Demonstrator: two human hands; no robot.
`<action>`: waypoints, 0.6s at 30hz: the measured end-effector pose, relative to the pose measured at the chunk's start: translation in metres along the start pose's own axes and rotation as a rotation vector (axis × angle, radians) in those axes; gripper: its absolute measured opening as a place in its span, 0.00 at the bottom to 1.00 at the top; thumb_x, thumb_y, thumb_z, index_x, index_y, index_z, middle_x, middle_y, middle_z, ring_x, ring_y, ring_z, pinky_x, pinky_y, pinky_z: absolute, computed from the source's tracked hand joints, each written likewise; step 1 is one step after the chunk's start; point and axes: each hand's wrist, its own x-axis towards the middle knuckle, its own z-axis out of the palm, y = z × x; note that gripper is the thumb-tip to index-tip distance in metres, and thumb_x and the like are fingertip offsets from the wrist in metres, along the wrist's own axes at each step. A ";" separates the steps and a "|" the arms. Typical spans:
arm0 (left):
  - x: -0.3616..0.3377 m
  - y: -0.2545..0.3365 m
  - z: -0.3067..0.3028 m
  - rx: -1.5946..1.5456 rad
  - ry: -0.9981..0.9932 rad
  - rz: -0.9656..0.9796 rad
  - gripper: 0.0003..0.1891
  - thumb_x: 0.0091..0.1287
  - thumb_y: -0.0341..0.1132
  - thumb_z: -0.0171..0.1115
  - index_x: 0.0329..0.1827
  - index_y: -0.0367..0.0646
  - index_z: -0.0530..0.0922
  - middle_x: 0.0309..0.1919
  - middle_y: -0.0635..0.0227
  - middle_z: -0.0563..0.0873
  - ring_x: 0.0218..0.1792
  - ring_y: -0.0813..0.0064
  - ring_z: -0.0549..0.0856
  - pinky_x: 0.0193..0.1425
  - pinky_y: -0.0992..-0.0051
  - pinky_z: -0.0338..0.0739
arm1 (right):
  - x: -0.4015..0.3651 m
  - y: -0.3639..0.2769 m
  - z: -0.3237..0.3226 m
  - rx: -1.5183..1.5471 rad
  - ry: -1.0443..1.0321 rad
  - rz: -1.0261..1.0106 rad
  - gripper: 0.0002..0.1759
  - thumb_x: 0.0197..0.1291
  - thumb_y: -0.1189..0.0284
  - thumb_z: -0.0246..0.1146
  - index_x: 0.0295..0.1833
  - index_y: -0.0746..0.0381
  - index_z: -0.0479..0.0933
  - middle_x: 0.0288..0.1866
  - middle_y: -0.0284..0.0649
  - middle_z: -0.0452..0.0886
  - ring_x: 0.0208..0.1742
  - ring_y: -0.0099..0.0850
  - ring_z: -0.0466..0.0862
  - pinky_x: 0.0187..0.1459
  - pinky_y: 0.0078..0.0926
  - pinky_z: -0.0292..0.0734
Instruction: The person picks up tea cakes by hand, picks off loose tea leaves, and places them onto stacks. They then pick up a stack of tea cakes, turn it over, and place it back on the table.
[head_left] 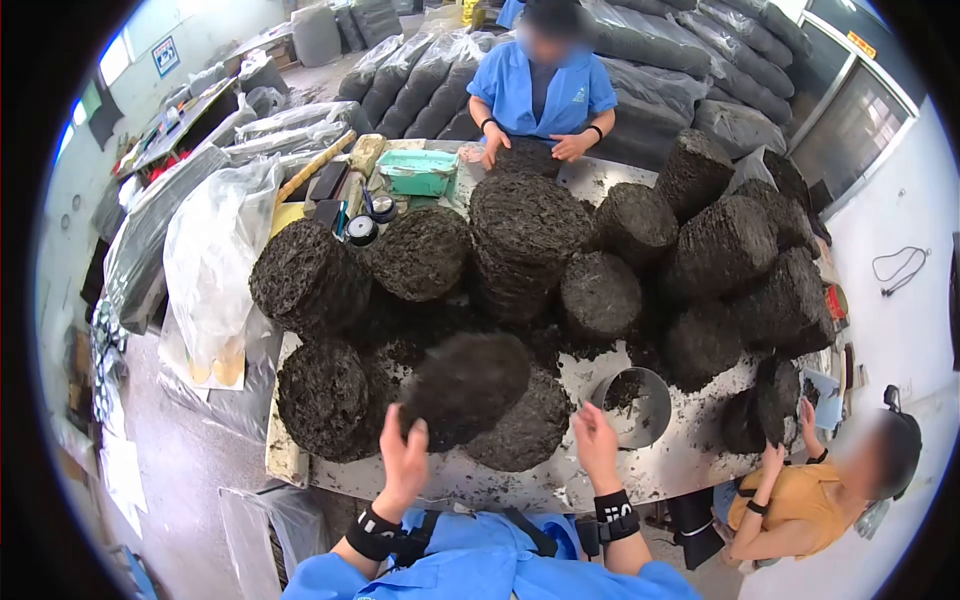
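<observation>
My left hand (404,458) grips the lower left edge of a dark, round, flat sheet (468,385), which is tilted and blurred by motion. Beneath and to the right of that sheet lies a stack of similar round sheets (525,425) near the table's front edge. My right hand (597,445) is raised to the right of the stack, its fingers curled; whether anything small is between them is hidden by blur. Just beyond it stands a metal ring-shaped container (650,405) with dark crumbs inside.
Tall dark stacks (525,235) stand across the white table (580,385). A teal basket (418,172) and a round tin (362,229) are at the back left. One person (545,85) works opposite; another (800,500) handles a dark piece at the right.
</observation>
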 end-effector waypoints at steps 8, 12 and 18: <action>0.003 -0.009 -0.096 0.496 0.546 0.368 0.16 0.69 0.24 0.50 0.59 0.33 0.72 0.52 0.59 0.80 0.53 0.65 0.79 0.60 0.69 0.71 | -0.003 -0.010 0.030 -0.465 -0.106 -0.225 0.43 0.42 0.61 0.77 0.60 0.72 0.68 0.55 0.56 0.75 0.59 0.51 0.74 0.60 0.41 0.70; 0.000 -0.005 -0.113 1.133 0.336 0.369 0.19 0.57 0.24 0.59 0.54 0.39 0.77 0.59 0.51 0.76 0.63 0.50 0.72 0.68 0.59 0.65 | -0.005 -0.011 0.032 -0.418 -0.080 -0.279 0.42 0.43 0.62 0.77 0.61 0.71 0.67 0.55 0.54 0.75 0.58 0.49 0.75 0.58 0.39 0.72; -0.009 -0.043 -0.032 0.742 -0.417 0.519 0.17 0.53 0.35 0.71 0.46 0.43 0.81 0.51 0.60 0.82 0.62 0.57 0.76 0.62 0.60 0.74 | -0.006 -0.012 0.033 -0.311 -0.049 -0.334 0.41 0.43 0.64 0.77 0.63 0.67 0.67 0.57 0.54 0.75 0.58 0.47 0.76 0.55 0.38 0.74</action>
